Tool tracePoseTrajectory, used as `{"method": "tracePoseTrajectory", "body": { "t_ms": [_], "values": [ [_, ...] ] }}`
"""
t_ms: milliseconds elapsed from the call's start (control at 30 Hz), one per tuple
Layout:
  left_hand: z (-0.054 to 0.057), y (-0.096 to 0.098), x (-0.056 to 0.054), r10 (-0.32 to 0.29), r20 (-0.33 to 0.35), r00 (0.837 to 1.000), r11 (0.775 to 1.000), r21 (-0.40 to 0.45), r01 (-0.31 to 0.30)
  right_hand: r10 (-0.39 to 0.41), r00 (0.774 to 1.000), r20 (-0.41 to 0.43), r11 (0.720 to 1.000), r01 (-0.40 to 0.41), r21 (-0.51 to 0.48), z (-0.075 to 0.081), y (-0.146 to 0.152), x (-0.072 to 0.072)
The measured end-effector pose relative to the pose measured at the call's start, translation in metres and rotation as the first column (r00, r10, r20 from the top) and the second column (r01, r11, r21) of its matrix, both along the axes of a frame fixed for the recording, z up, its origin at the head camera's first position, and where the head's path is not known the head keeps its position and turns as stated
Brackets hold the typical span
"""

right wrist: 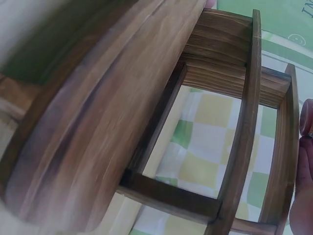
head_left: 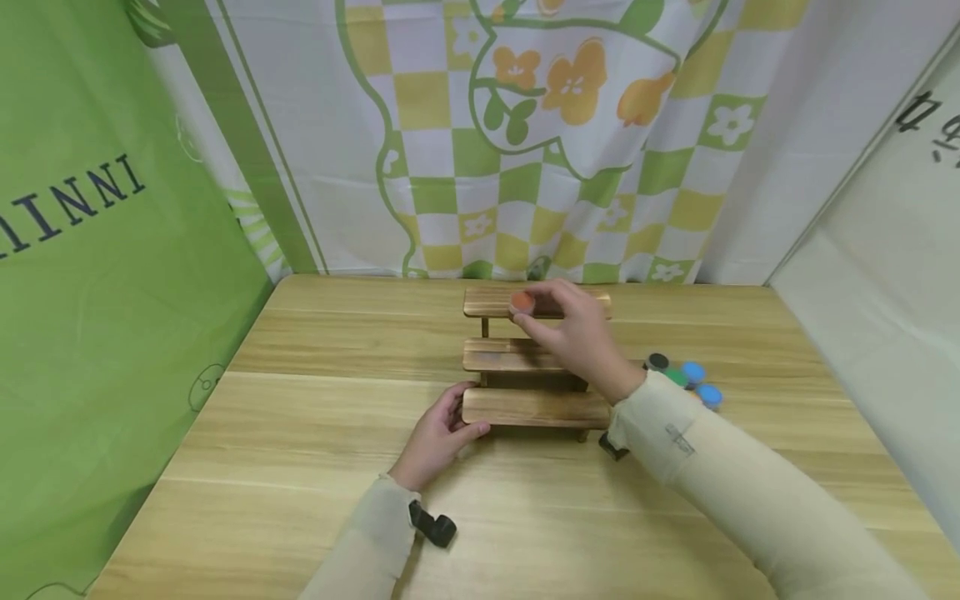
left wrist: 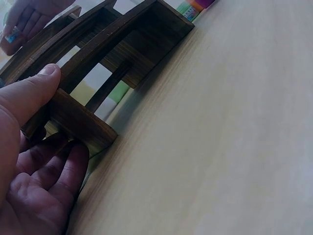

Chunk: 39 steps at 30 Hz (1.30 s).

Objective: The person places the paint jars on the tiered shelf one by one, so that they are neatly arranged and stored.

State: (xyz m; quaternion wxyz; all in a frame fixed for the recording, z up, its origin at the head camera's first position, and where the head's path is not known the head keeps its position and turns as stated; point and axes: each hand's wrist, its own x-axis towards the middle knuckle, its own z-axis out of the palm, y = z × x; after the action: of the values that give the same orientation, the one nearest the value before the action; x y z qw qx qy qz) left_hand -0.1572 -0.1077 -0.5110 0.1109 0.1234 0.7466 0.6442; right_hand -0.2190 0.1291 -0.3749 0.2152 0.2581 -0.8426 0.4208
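Observation:
A three-tier wooden stand (head_left: 536,407) stands on the table, its shelves rising toward the back. My left hand (head_left: 437,439) grips the left end of its lowest shelf, with the thumb at the front edge; the left wrist view shows the thumb (left wrist: 36,90) over the wood and fingers curled below. Between thumb and fingertips, my right hand (head_left: 576,327) pinches a small round jar with an orange lid (head_left: 522,302). It is held at the top shelf (head_left: 480,302), left of the middle. In the right wrist view, the jar (right wrist: 307,117) shows only partly at the right edge.
Right of the stand sit several small jars, with a black lid (head_left: 657,361), a green lid (head_left: 677,377) and blue lids (head_left: 708,394); my right sleeve (head_left: 697,442) partly covers the group. A patterned curtain (head_left: 525,192) hangs behind the wooden table (head_left: 337,400).

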Motion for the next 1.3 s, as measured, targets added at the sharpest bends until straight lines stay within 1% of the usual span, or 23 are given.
{"method": "tracePoseTrajectory", "body": {
  "t_ms": [233,467,667,833,967,1300],
  "values": [
    [0.001,0.000,0.000,-0.027,0.005,1.000,1.000,0.015,0.027,-0.041,0.996,0.078,0.998,0.037,0.053,0.002,-0.008,-0.006],
    [0.002,-0.001,0.000,0.015,-0.003,1.000,0.999,-0.043,-0.016,-0.053,0.983,0.174,0.995,0.036,0.098,0.009,-0.017,-0.008],
    [0.001,-0.001,0.000,0.021,0.006,1.000,0.999,-0.028,-0.020,-0.073,0.970,0.230,0.992,0.046,0.121,0.013,-0.022,-0.010],
    [0.001,-0.001,0.000,0.026,0.007,1.000,0.999,-0.031,-0.026,-0.061,0.959,0.278,0.993,0.031,0.113,0.017,-0.025,-0.012],
    [0.000,-0.001,0.001,0.026,0.008,1.000,0.999,-0.043,-0.026,-0.050,0.953,0.300,0.994,0.017,0.110,0.019,-0.028,-0.013],
    [0.000,-0.001,-0.001,0.010,-0.005,1.000,0.999,-0.045,-0.010,-0.068,0.944,0.322,0.992,0.030,0.124,0.021,-0.036,-0.020]
  ]
}}
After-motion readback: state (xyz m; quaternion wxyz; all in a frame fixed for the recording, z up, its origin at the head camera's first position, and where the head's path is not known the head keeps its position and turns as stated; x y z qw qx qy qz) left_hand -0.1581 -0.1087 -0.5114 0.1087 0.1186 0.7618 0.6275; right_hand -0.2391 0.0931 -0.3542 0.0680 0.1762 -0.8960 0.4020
